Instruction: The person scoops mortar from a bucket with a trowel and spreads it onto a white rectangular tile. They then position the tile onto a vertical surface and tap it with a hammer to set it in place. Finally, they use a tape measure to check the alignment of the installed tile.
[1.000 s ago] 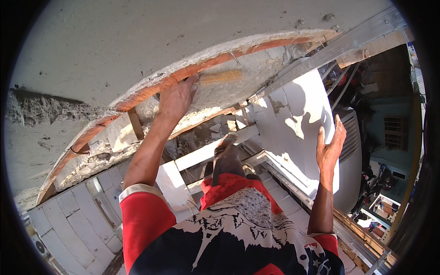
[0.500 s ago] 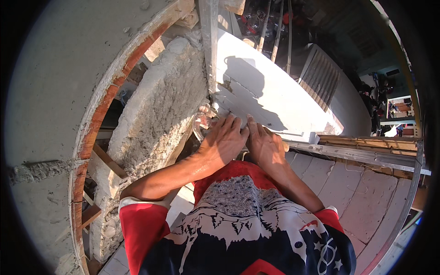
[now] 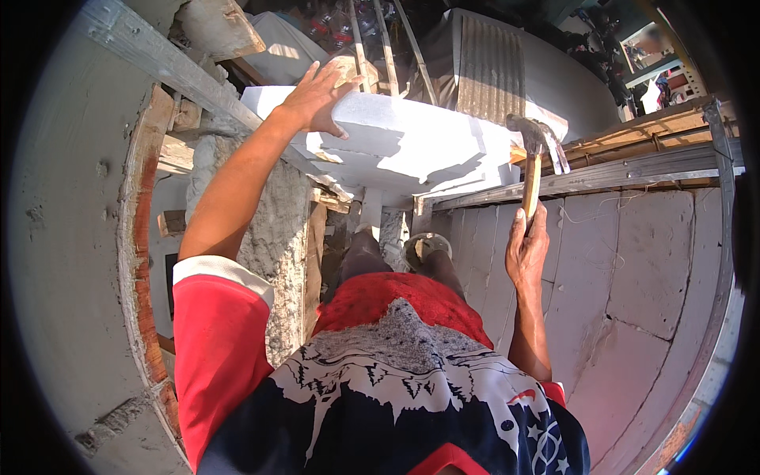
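Note:
My left hand point(image 3: 315, 103) is spread, thumb and fingers apart, over the left end of a white panel point(image 3: 424, 133), apparently touching its top. The panel is brightly sunlit, with dark shadow patches along its lower part. My right hand point(image 3: 526, 241) grips the wooden handle of a claw hammer point(image 3: 532, 134), holding it upright just beside the panel's right end, with the metal head at the top. My legs and feet show below the panel, between rough broken concrete point(image 3: 273, 245) and a pale slab wall.
A metal beam point(image 3: 186, 71) crosses the upper left beside a curved timber edge point(image 3: 145, 285). Pale jointed slabs point(image 3: 641, 277) lie at right, below metal rails point(image 3: 570, 180) and wooden battens. Poles point(image 3: 388, 55), a corrugated sheet point(image 3: 491, 67) and dark clutter stand beyond the panel.
My hands have separated: the left moved up and leftward onto the panel, the right moved right and now holds the hammer raised. The view has also turned.

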### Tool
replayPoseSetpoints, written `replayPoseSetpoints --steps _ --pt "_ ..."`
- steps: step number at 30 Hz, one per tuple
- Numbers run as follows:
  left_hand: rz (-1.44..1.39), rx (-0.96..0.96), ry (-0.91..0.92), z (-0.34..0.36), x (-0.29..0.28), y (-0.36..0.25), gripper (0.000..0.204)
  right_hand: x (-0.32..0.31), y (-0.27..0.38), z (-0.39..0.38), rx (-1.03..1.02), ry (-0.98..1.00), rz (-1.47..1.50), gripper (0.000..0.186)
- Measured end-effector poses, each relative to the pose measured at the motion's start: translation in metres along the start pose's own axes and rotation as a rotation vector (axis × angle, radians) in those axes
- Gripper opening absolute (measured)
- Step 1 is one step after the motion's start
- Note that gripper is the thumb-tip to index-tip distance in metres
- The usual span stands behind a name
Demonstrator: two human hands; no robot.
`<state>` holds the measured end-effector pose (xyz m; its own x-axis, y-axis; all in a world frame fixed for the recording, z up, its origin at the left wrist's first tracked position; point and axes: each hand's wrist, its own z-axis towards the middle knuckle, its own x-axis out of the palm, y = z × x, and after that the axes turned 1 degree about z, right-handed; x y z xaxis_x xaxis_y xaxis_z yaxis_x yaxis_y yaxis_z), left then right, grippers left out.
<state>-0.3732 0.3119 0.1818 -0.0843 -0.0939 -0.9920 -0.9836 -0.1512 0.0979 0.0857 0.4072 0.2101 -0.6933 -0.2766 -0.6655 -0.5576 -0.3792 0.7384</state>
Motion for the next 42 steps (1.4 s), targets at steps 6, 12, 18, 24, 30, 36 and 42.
replayPoseSetpoints --steps 6,12,18,24,30,36,42 --pt "-0.184 -0.099 0.186 0.015 0.019 0.011 0.106 0.053 0.014 0.024 -0.024 0.179 -0.148 0.041" --pt "-0.206 -0.138 0.174 0.009 0.023 0.014 0.101 0.065 0.068 0.046 0.030 0.286 -0.050 0.042" --pt "-0.240 -0.135 0.161 0.008 0.014 0.012 0.103 0.095 0.049 0.086 -0.109 0.398 -0.106 0.045" --pt "-0.296 -0.073 -0.024 0.004 0.042 0.025 0.099 0.140 0.086 0.249 -0.238 0.521 -0.158 0.047" --pt "-0.268 -0.063 -0.096 0.007 0.050 0.018 0.097 0.245 0.140 0.316 -0.295 0.932 -0.362 0.032" --pt "-0.337 -0.012 -0.172 -0.001 0.042 0.036 0.098 0.181 0.178 0.227 -0.294 0.475 -0.198 0.038" --pt "-0.272 -0.150 0.014 -0.009 0.034 0.040 0.091 0.122 0.126 0.110 -0.426 0.256 0.060 0.030"
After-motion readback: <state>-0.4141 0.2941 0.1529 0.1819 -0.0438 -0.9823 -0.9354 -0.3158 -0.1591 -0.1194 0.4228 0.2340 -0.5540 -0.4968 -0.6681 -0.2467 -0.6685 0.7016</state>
